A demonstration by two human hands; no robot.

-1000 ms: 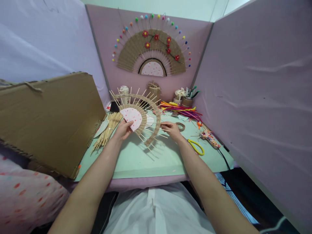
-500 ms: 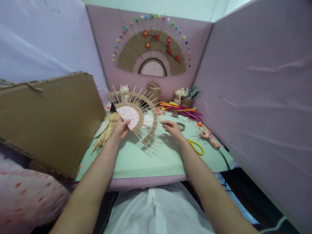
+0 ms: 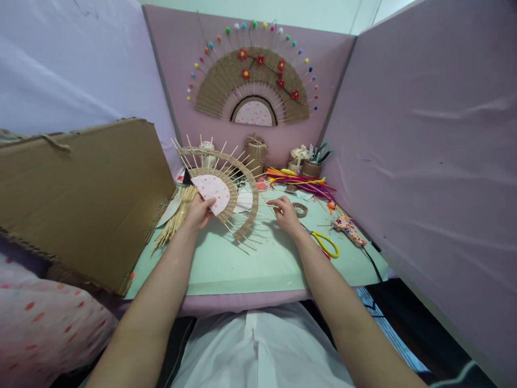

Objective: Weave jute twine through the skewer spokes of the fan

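Gripping a half-round fan frame (image 3: 233,196) in the left hand (image 3: 198,212), above a pale green table (image 3: 242,275). Closed on the frame near its straight edge, with the thumb laid over the face of a pink-dotted panel (image 3: 210,191) and the other fingers mostly hidden behind. Tilted, with the curve facing up and to the right, away from the gripping fingers. Edged by a woven inner band, opened by a gap of bare sticks, then crossed by a woven outer band (image 3: 253,188).

Held out toward the stick tips from the right: the right hand (image 3: 287,214), with fingers bent and forefinger pointing at the frame. Near the tips, outside the outer band; impossible to tell whether touching one, how far parted at the fingertips, or whether pinching anything thin. Poised just beside a brown roll (image 3: 301,215), with yellow-handled scissors (image 3: 323,235) by the wrist and a patterned glue gun (image 3: 349,230) farther right.

Flanked on the left by a bundle of thin sticks (image 3: 177,221) and a cardboard sheet (image 3: 84,199). Backed by bright pipe cleaners (image 3: 301,183), a twine-wrapped jar (image 3: 256,153) and, on the wall, a red-flowered fan (image 3: 226,81).
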